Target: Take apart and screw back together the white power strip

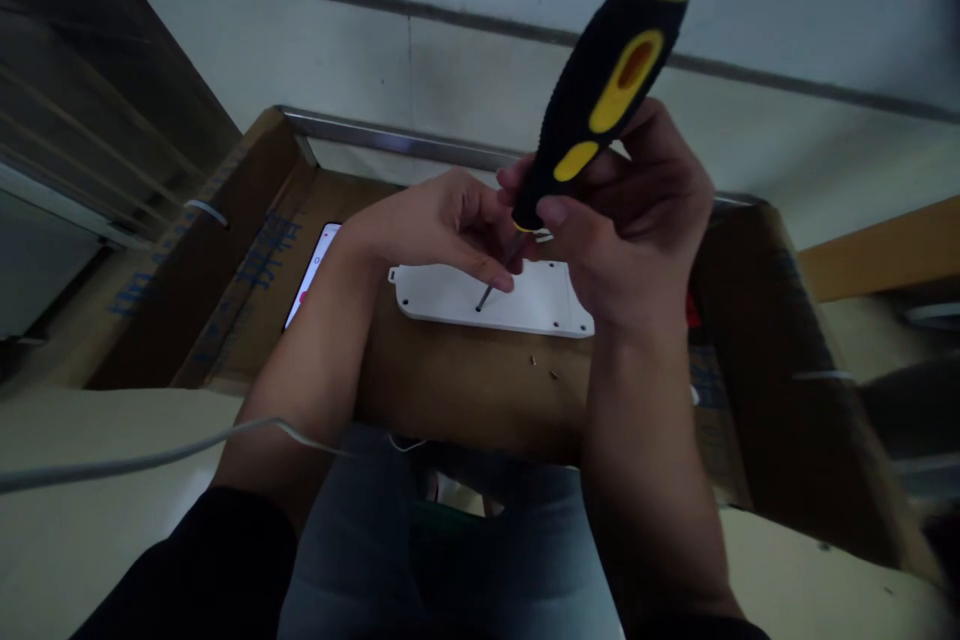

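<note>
Screwdriver (pixel 609 90) clamped in the right grip (pixel 643 220), tip on the case (pixel 529 303) just inside its near edge.
Left grip (pixel 442 223) curls about the shaft (pixel 490 291); whether it is clamped, I cannot tell. From the case, central on the desk (pixel 465 390), two screws (pixel 533 360) lie at 5 o'clock, a phone (pixel 310 272) at 9; cardboard walls (pixel 787 360) stand at 9 and 3. Open room runs at 6, to the desk's near edge.

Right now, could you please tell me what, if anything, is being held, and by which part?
A screwdriver: the right hand holds its lower handle; the left hand is at its shaft, its grip there unclear.
</note>
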Tool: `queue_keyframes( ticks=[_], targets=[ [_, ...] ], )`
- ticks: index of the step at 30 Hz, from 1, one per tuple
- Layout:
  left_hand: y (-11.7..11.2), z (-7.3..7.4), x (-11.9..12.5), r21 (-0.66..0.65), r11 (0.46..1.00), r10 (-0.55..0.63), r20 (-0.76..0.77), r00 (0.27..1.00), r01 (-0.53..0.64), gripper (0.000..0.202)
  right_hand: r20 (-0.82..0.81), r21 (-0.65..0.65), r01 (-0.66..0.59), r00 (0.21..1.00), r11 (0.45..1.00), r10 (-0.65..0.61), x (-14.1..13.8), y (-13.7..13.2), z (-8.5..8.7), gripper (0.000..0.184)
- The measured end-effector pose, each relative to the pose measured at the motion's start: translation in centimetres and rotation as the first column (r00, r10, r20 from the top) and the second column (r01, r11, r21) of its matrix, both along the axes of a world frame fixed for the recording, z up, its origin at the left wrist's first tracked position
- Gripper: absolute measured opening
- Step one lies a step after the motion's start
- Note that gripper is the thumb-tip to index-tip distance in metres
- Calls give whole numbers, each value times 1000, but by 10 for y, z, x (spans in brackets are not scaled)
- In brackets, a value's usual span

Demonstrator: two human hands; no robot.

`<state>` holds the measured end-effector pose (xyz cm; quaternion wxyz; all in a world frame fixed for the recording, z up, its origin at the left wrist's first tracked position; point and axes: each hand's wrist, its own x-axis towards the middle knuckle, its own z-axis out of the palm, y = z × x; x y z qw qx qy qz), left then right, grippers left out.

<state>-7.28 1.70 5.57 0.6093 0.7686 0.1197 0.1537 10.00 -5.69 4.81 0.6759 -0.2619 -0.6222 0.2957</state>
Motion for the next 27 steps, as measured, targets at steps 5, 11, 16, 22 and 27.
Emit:
queue_keyframes(
  ticks=[5, 11, 16, 22, 27],
  targets=[
    [-3, 6, -3, 28, 999, -21, -96, 995, 24, 16, 63, -8, 23, 998, 1000, -22, -2, 0, 2, 47],
    [-3, 2, 1, 7, 994, 111, -43, 993, -111, 21, 122, -30, 86, 989, 996, -82, -4, -7, 9, 38],
    [-7, -3, 9, 41, 990, 135, 21, 991, -136, 30, 144, 27, -29, 989, 999, 25, -2, -7, 5, 40],
    [-9, 3, 8, 46, 996, 79, -51, 996, -76, 28, 199, 29, 102, 974, 994, -106, 3, -2, 2, 39],
    [3, -3, -3, 11, 997, -82, -76, 994, 83, 21, 141, -2, -69, 988, 998, 69, 8, 1, -1, 55]
  ],
)
